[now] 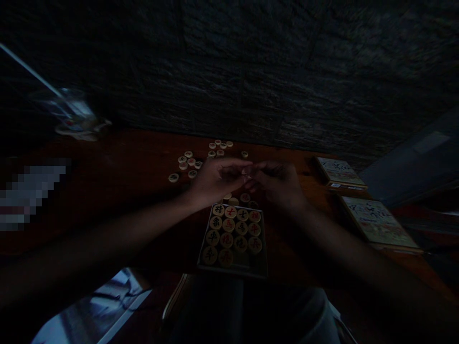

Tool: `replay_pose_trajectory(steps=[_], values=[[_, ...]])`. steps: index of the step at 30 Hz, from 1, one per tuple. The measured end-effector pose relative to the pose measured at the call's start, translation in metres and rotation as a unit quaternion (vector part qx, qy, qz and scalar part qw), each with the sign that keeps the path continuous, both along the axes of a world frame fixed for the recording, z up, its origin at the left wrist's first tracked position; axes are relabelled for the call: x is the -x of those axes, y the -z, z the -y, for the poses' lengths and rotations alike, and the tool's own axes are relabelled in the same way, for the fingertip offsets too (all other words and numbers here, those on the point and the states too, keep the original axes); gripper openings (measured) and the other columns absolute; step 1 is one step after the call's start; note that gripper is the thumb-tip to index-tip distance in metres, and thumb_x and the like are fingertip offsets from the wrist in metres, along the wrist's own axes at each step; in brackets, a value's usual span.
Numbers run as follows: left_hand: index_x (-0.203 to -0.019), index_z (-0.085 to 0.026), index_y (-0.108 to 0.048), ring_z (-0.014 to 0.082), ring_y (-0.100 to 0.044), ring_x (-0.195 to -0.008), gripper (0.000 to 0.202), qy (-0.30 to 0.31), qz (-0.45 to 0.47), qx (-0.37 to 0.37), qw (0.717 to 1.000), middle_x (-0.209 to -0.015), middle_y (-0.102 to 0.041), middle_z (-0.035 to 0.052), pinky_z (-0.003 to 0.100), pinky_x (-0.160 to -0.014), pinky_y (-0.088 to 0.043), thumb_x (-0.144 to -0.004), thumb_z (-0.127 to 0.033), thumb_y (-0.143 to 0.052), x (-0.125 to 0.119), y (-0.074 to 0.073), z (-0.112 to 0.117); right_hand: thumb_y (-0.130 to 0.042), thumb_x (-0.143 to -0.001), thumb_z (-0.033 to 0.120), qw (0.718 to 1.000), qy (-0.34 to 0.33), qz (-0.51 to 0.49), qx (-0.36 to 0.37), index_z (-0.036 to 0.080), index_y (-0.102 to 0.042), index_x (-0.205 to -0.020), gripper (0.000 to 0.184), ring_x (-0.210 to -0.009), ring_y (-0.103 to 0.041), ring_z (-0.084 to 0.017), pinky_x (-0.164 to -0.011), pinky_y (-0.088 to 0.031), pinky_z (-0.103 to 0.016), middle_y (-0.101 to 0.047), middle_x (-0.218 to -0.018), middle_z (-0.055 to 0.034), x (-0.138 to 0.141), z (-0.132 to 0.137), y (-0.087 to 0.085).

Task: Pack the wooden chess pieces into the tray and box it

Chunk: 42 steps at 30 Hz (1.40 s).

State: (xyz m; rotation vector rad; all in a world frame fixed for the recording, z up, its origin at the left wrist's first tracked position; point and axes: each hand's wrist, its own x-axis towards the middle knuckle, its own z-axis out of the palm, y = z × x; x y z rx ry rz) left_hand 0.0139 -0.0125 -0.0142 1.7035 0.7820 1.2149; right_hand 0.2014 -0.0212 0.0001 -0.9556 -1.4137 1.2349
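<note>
My left hand (217, 177) and my right hand (278, 181) meet above the table, thumbs and forefingers pinched together at the fingertips. Whatever lies between them is too dark to make out. Just below, near the table's front edge, a shallow square box (265, 248) holds round wooden Chinese chess pieces (228, 225) in rows, with red and black characters; its front right corner shows bare bottom. Between the box and my hands lie a few loose pieces (245, 197), partly shadowed. More chess pieces (191, 162) are scattered beyond my left hand, some hidden behind it.
Two flat printed boxes (339, 172) (380, 222) lie on the right of the wooden table (136, 153). At the far left stands a clear cup (77, 110) with a straw. A dark stone wall (244, 71) borders the table's back. The scene is dim.
</note>
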Motion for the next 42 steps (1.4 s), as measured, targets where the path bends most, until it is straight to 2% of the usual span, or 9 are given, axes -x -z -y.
replay_pose_trajectory(steps=[3, 6, 11, 17, 21, 27, 32, 36, 42], values=[[-0.114, -0.019, -0.079, 0.0209, -0.080, -0.092, 0.034, -0.012, 0.015, 0.005, 1.000, -0.106, -0.083, 0.0091, 0.032, -0.083, -0.064, -0.080, -0.023, -0.084, -0.0008, 0.0032, -0.0013, -0.093, -0.069, 0.052, 0.999, 0.002, -0.025, 0.025, 0.017, -0.081, -0.078, 0.038, -0.055, -0.072, -0.014, -0.057, -0.063, -0.025, -0.078, -0.071, -0.0052, 0.0001, -0.0008, -0.0005], [-0.111, -0.019, -0.080, 0.0204, -0.080, -0.092, 0.031, -0.021, 0.025, 0.006, 0.999, -0.104, -0.084, 0.0083, 0.033, -0.085, -0.064, -0.080, -0.022, -0.085, -0.0008, 0.0049, -0.0020, -0.093, -0.068, 0.055, 0.999, 0.007, -0.008, 0.041, 0.016, -0.081, -0.082, 0.043, -0.057, -0.074, -0.017, -0.057, -0.064, -0.027, -0.079, -0.072, -0.0066, -0.0017, -0.0019, 0.0010], [-0.105, -0.022, -0.084, 0.0211, -0.081, -0.095, 0.022, -0.026, 0.018, 0.007, 0.999, -0.106, -0.084, 0.0065, 0.034, -0.088, -0.065, -0.083, -0.025, -0.083, 0.0004, 0.0014, 0.0004, -0.093, -0.069, 0.054, 0.999, 0.025, 0.041, 0.004, 0.017, -0.081, -0.080, 0.041, -0.057, -0.072, -0.015, -0.052, -0.060, -0.024, -0.079, -0.073, -0.0065, -0.0028, -0.0012, 0.0036], [-0.096, -0.022, -0.085, 0.0198, -0.080, -0.080, 0.015, -0.044, 0.049, 0.067, 0.996, -0.094, -0.085, 0.0053, 0.032, -0.076, -0.067, -0.084, -0.030, -0.083, -0.0006, -0.0036, 0.0014, -0.086, -0.079, 0.052, 0.998, 0.013, 0.050, -0.026, 0.019, -0.083, -0.083, 0.034, -0.062, -0.072, -0.015, -0.059, -0.061, -0.025, -0.079, -0.076, -0.0052, 0.0005, 0.0021, 0.0008], [-0.097, -0.019, -0.084, 0.0208, -0.081, -0.079, 0.021, -0.029, 0.083, 0.116, 0.989, -0.094, -0.084, 0.0074, 0.034, -0.076, -0.068, -0.083, -0.034, -0.084, 0.0001, -0.0029, 0.0007, -0.084, -0.080, 0.051, 0.998, 0.011, 0.055, -0.013, 0.020, -0.083, -0.084, 0.031, -0.063, -0.072, -0.016, -0.061, -0.061, -0.026, -0.080, -0.075, -0.0048, -0.0005, 0.0010, 0.0017], [-0.106, -0.018, -0.082, 0.0219, -0.081, -0.091, 0.032, -0.006, 0.057, 0.077, 0.995, -0.104, -0.084, 0.0083, 0.036, -0.087, -0.066, -0.074, -0.021, -0.088, -0.0019, 0.0021, 0.0021, -0.092, -0.072, 0.051, 0.998, 0.023, 0.047, -0.026, 0.019, -0.082, -0.079, 0.034, -0.058, -0.069, -0.014, -0.056, -0.058, -0.024, -0.079, -0.072, -0.0046, -0.0012, 0.0005, 0.0031], [-0.105, -0.020, -0.081, 0.0226, -0.082, -0.087, 0.031, 0.005, 0.045, 0.066, 0.997, -0.097, -0.084, 0.0068, 0.037, -0.083, -0.067, -0.075, -0.022, -0.088, -0.0044, 0.0018, 0.0054, -0.097, -0.063, 0.052, 0.999, 0.027, 0.035, 0.000, 0.019, -0.080, -0.075, 0.038, -0.052, -0.066, -0.013, -0.049, -0.054, -0.024, -0.076, -0.066, -0.0032, 0.0004, 0.0026, 0.0018], [-0.107, -0.018, -0.081, 0.0235, -0.082, -0.084, 0.036, 0.026, 0.083, 0.098, 0.991, -0.096, -0.084, 0.0074, 0.039, -0.082, -0.069, -0.072, -0.021, -0.091, -0.0019, -0.0008, 0.0037, -0.096, -0.066, 0.051, 1.000, 0.002, 0.016, 0.013, 0.019, -0.082, -0.080, 0.037, -0.057, -0.068, -0.013, -0.055, -0.058, -0.025, -0.078, -0.071, -0.0034, -0.0014, 0.0019, 0.0000], [-0.111, -0.018, -0.083, 0.0249, -0.082, -0.094, 0.040, 0.038, 0.136, 0.127, 0.982, -0.109, -0.084, 0.0098, 0.044, -0.094, -0.067, -0.073, -0.026, -0.094, 0.0013, -0.0038, 0.0013, -0.093, -0.072, 0.044, 1.000, 0.007, 0.018, -0.008, 0.020, -0.083, -0.093, 0.034, -0.070, -0.075, -0.018, -0.065, -0.062, -0.028, -0.083, -0.085, -0.0060, -0.0052, 0.0002, -0.0050]])
